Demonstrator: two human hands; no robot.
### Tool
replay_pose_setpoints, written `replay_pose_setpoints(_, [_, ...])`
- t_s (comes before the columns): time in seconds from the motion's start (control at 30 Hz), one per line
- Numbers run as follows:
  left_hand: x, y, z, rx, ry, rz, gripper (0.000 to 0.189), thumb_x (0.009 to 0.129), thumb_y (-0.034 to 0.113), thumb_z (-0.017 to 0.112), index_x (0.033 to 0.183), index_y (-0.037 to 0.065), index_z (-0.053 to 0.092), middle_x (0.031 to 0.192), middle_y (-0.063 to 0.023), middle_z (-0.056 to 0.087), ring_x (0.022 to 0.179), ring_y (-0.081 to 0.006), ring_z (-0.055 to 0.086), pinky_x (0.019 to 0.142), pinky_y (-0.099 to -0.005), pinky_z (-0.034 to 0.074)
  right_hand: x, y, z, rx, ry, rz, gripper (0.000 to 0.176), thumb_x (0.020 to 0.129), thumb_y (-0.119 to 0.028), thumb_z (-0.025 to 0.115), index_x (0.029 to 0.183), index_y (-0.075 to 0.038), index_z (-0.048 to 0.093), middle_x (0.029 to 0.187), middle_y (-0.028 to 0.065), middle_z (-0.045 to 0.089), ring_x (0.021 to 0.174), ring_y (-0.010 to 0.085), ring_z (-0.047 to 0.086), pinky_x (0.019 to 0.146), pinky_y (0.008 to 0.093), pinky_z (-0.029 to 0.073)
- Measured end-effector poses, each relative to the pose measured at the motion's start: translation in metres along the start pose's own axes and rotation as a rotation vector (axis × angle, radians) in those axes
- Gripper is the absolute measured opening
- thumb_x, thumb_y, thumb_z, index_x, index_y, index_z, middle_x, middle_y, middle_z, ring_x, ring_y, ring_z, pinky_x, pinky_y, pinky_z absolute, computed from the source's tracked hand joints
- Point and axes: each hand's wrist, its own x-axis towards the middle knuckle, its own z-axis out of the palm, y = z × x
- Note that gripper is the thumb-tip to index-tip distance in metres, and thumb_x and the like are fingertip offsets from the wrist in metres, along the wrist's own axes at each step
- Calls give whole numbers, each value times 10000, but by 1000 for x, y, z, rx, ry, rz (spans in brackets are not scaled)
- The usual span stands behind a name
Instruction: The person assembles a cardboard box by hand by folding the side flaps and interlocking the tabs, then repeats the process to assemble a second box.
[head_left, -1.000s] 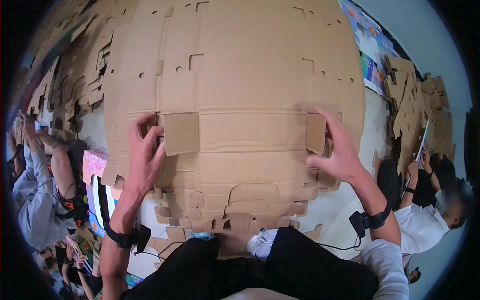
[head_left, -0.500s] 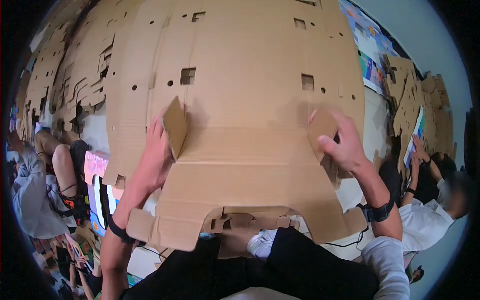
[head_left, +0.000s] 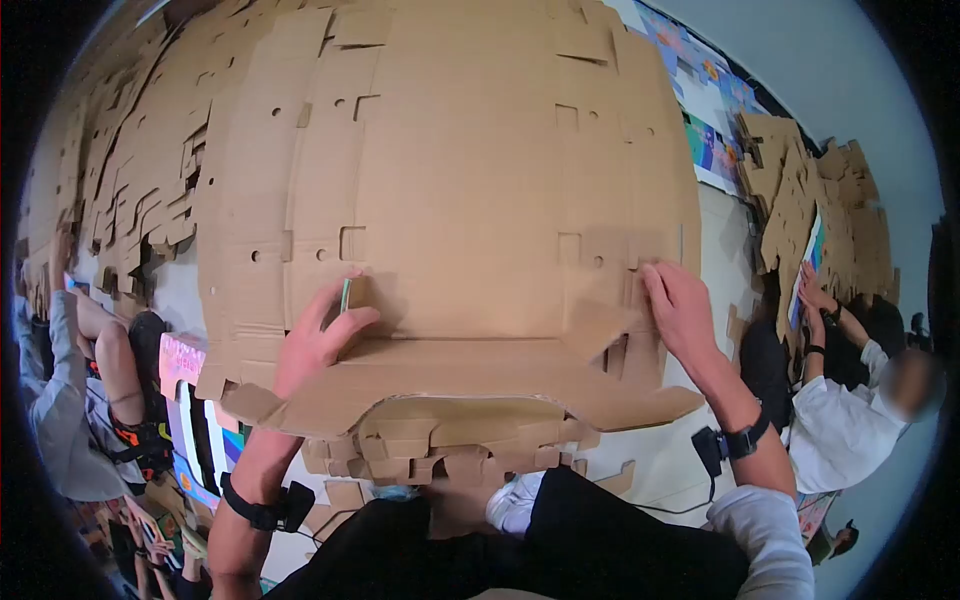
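Observation:
A large die-cut cardboard sheet (head_left: 460,180) lies flat before me, with slots and round holes. Its near part is a raised front panel (head_left: 320,395) with a wide curved cutout, bent up across the sheet. My left hand (head_left: 318,335) grips a small left flap (head_left: 357,292) between thumb and fingers. My right hand (head_left: 685,310) is at the right side of the sheet, its fingertips pinched together on a narrow strip there. The right flap (head_left: 598,335) leans inward beside it, apart from the fingers.
More cut cardboard (head_left: 470,440) lies under the front panel, near my legs. Cardboard stacks (head_left: 140,150) stand at the left, with others (head_left: 790,190) at the right. Printed panels (head_left: 185,365) are at the left. A co-worker (head_left: 850,420) sits at the right; others are at the left.
The front panel has tilted up. My left hand still holds the left flap. My right hand has let go of the right flap and moved outward to the sheet's side.

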Motion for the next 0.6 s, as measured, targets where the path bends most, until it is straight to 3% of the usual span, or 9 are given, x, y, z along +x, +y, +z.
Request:
replay_pose_setpoints(0.03, [-2,-4,2,16,13,-6,489,838,327,815,1256,125,660,1564,-185,549,1302,-440,635,998,-464,573,-8,6,-2,-94,57,36,310,1062,-255,621,927,23,616,946,245,664,813,454,646,741,534,503])
replay_pose_setpoints(0.13, [-6,-3,4,39,42,-31,431,843,336,801,1173,116,633,1555,-185,554,1253,-446,655,943,-461,584,-30,22,-15,-134,-94,222,189,1069,-164,630,985,5,620,957,179,676,808,353,690,740,450,549])
replay_pose_setpoints(0.33, [-4,7,1,110,82,-20,398,868,340,776,1101,80,586,1520,-197,568,1158,-464,663,884,-467,578,-30,36,-67,559,-462,582,150,1098,-168,623,1057,-25,604,924,67,651,861,194,696,783,342,578])
replay_pose_setpoints(0.43, [-4,6,4,127,97,-13,409,869,341,776,1091,63,576,1487,-202,575,1108,-462,668,865,-466,576,-23,39,-92,710,-555,501,60,1094,-111,613,1090,-55,593,955,13,640,901,135,697,788,305,590])
replay_pose_setpoints(0.5, [-5,14,4,86,63,-117,419,862,338,786,1081,55,569,1470,-204,574,1088,-459,670,860,-463,578,-26,40,-100,954,-429,461,132,1065,-41,615,1195,-27,630,1110,74,691,956,174,723,859,326,591])
replay_pose_setpoints(0.57, [-5,14,8,57,103,-97,428,852,331,797,1092,57,573,1461,-209,571,1071,-456,673,850,-462,579,-27,23,-107,1100,-268,364,268,1042,26,603,1301,-19,657,1204,106,712,1012,197,744,936,344,601])
replay_pose_setpoints(0.6, [-4,13,10,44,121,-80,433,848,328,802,1098,58,575,1457,-211,569,1062,-454,674,845,-461,579,-25,21,-108,1050,-273,308,495,980,110,623,1454,-33,632,1386,125,669,1153,242,732,1019,363,584])
